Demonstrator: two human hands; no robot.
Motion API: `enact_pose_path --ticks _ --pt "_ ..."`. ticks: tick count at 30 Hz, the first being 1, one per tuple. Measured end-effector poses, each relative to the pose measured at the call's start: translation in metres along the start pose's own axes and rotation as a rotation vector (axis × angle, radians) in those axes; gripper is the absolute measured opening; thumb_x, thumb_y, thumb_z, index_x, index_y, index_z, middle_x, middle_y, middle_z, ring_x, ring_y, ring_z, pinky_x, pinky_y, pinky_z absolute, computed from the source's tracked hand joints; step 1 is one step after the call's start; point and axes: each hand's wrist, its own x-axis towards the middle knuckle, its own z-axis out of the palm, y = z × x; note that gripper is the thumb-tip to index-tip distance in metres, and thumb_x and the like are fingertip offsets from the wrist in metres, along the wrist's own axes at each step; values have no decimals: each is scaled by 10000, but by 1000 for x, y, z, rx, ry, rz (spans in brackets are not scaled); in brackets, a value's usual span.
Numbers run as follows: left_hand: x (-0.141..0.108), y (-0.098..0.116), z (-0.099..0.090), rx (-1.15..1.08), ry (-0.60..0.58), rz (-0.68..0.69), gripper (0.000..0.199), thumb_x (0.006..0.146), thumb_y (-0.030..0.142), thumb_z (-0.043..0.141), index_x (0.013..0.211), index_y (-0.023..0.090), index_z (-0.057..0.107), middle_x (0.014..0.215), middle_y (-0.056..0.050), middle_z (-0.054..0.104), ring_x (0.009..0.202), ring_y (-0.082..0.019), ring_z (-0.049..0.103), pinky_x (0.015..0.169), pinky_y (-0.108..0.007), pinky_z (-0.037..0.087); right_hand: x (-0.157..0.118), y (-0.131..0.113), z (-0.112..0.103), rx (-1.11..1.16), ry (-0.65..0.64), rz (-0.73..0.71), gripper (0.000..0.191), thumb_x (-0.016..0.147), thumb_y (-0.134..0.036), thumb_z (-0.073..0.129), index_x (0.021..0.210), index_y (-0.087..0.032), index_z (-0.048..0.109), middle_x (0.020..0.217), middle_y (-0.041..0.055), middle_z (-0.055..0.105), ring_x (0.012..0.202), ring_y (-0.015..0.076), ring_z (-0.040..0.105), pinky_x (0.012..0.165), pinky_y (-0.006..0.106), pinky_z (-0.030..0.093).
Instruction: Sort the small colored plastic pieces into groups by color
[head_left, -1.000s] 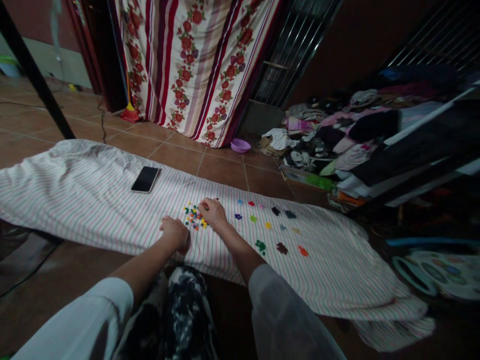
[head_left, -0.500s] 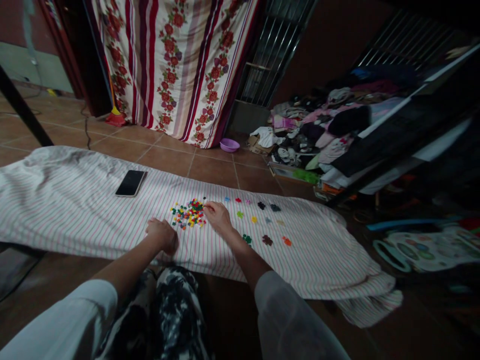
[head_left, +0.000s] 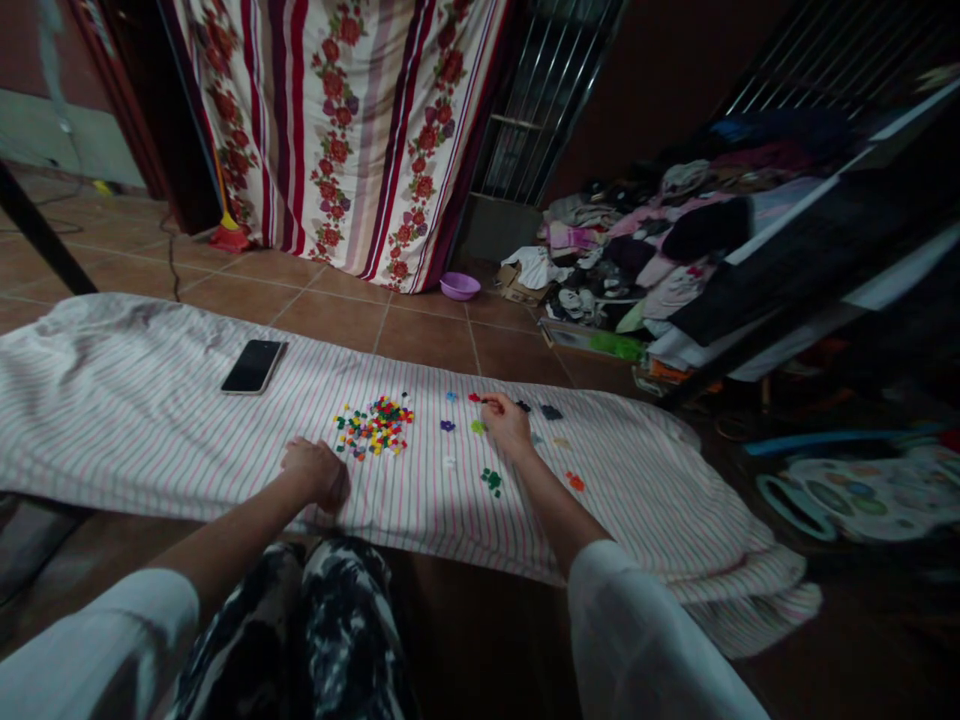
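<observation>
A mixed heap of small coloured pieces, like beads (head_left: 379, 428), lies on the striped cloth (head_left: 420, 510). To its right, similar pieces sit in small groups by colour: blue (head_left: 451, 397), purple (head_left: 447, 426), white (head_left: 449, 462), dark green (head_left: 491, 482), orange (head_left: 574, 482) and others. My right hand (head_left: 508, 428) is over these groups, thumb and finger pinched beside the red group (head_left: 474, 398); what it pinches is too small to make out. It partly hides the lime-green group (head_left: 478, 427). My left hand (head_left: 315, 472) rests curled on the cloth, left of the heap.
A phone (head_left: 253, 367) lies on the cloth at the left. Beyond the cloth are a tiled floor, a purple basin (head_left: 460, 287) and a hanging flowered curtain (head_left: 337, 130). Piled clothes (head_left: 637, 240) and a dark slanting bar (head_left: 720, 360) are at the right.
My right hand has moved from the edge of the mixed heap rightward to the red group, uncovering the purple and white groups. My left hand stays curled in nearly the same place.
</observation>
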Motion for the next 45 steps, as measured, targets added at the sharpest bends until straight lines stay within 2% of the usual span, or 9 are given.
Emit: enact_pose_path --ticks 6,10,14,20,25,30,35,38,45 --pt "-2 1 -4 52 -19 12 740 476 460 709 1132 124 639 1102 -270 642 1140 -466 546 858 -541 454 23 32 -30 -159 76 89 305 748 -233 490 953 -206 714 811 44 710 792 187 646 743 273 485" --pt "-2 1 -4 78 -41 0 760 469 433 702 1151 106 627 1104 -275 642 1136 -457 549 874 -530 445 32 50 -41 -258 95 118 319 760 -202 490 970 -196 731 836 59 717 786 196 642 734 279 474" --pt "-3 1 -3 94 -23 6 724 483 403 680 1132 85 630 1091 -278 643 1124 -463 555 882 -536 438 38 66 -45 -313 90 160 321 760 -193 500 969 -203 743 865 62 723 801 192 646 736 271 471" --pt "-1 2 -3 85 -52 9 723 480 407 686 1125 84 630 1104 -295 629 1146 -485 530 880 -565 430 45 84 -41 -392 97 132 345 768 -161 483 981 -202 751 914 76 732 847 205 649 772 292 476" --pt "2 3 -3 74 -55 -2 712 478 388 686 1115 77 630 1099 -303 628 1139 -492 535 853 -552 450 51 89 -37 -431 76 112 355 788 -143 471 1002 -172 752 1001 101 732 888 208 654 812 283 469" --pt "-1 5 -8 159 -63 14 685 499 347 672 1127 77 625 1139 -296 624 1127 -468 554 839 -514 465 55 90 -33 -468 40 151 348 802 -165 485 1025 -196 751 1001 71 737 893 196 660 798 262 474" --pt "-7 12 -17 245 -98 -11 687 543 248 664 1165 -33 587 1166 -340 596 1109 -424 574 842 -421 467 57 89 -31 -496 24 161 345 806 -161 493 1030 -193 753 990 68 741 902 196 665 808 262 483" --pt "-8 13 -17 254 -99 -21 727 555 242 662 1203 -70 552 1189 -360 578 1118 -425 566 846 -416 463 58 88 -31 -517 -6 150 349 809 -160 491 1041 -184 751 1015 79 738 923 203 669 830 269 486" --pt "-1 7 -7 178 -73 -42 726 551 307 647 1207 3 570 1176 -342 592 1140 -448 549 837 -473 466 57 87 -32 -533 -42 162 382 817 -162 475 1097 -191 733 1045 79 734 966 211 667 874 286 482"
